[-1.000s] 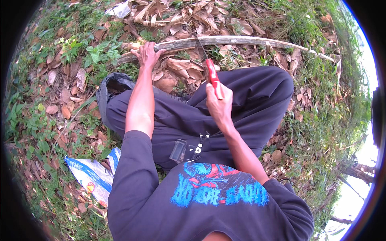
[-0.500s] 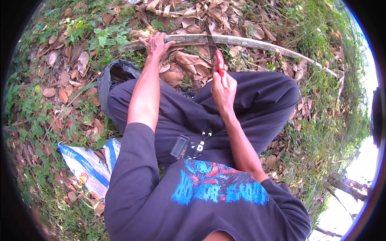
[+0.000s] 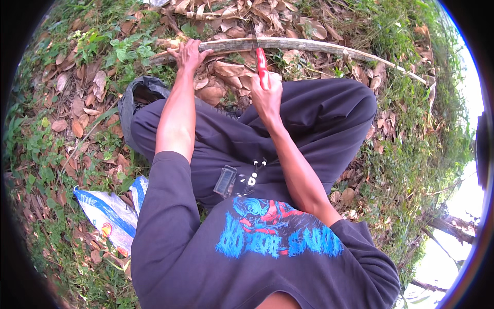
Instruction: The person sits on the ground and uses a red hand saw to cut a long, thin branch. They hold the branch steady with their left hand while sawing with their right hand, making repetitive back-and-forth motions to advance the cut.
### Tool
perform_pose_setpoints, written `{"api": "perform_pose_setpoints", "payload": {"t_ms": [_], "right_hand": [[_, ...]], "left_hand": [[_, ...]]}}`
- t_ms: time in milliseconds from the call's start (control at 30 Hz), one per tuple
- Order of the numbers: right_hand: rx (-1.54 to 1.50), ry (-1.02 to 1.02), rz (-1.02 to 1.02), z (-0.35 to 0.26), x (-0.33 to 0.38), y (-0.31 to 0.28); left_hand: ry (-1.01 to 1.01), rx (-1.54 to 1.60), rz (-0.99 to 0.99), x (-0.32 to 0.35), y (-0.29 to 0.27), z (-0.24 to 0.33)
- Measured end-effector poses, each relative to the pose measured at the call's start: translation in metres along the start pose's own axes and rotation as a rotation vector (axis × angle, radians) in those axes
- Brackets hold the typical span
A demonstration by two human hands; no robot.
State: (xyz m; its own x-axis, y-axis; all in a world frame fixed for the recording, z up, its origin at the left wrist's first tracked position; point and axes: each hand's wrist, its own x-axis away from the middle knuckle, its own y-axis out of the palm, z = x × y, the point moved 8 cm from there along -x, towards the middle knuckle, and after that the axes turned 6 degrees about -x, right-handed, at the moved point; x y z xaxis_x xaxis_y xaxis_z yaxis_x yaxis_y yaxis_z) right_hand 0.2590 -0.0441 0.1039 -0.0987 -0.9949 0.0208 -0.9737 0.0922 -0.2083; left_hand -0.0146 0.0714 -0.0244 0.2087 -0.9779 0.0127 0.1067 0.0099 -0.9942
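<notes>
Pole [image 3: 314,45] on the ground, red-handled saw [image 3: 262,65] across it.
Left hand [image 3: 188,55] splayed on pole, likely steadying it; right hand [image 3: 267,96] closed round saw, probably for control.

We've got a dark plastic bag [image 3: 125,110] below and left of the left grip [image 3: 189,56], a blue-striped white sack [image 3: 109,214] well below it, dry leaves [image 3: 211,95] between both grips, and leafy green plants [image 3: 121,50] out left!
</notes>
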Motion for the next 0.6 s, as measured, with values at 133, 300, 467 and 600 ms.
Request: {"api": "perform_pose_setpoints", "payload": {"t_ms": [133,300,467,600], "right_hand": [[-0.100,0.059,-0.028,0.010,0.046,-0.021],[0.021,-0.064,-0.001,0.019,-0.001,-0.013],[0.084,-0.018,0.037,0.019,-0.031,-0.008],[-0.043,0.013,-0.006,0.008,0.034,-0.012]], "left_hand": [[0.007,-0.024,0.027,0.000,0.006,-0.006],[0.021,-0.027,0.090,-0.008,0.015,-0.014],[0.027,-0.016,0.011,-0.003,0.015,-0.002],[0.011,0.008,0.013,-0.004,0.012,-0.011]]}}
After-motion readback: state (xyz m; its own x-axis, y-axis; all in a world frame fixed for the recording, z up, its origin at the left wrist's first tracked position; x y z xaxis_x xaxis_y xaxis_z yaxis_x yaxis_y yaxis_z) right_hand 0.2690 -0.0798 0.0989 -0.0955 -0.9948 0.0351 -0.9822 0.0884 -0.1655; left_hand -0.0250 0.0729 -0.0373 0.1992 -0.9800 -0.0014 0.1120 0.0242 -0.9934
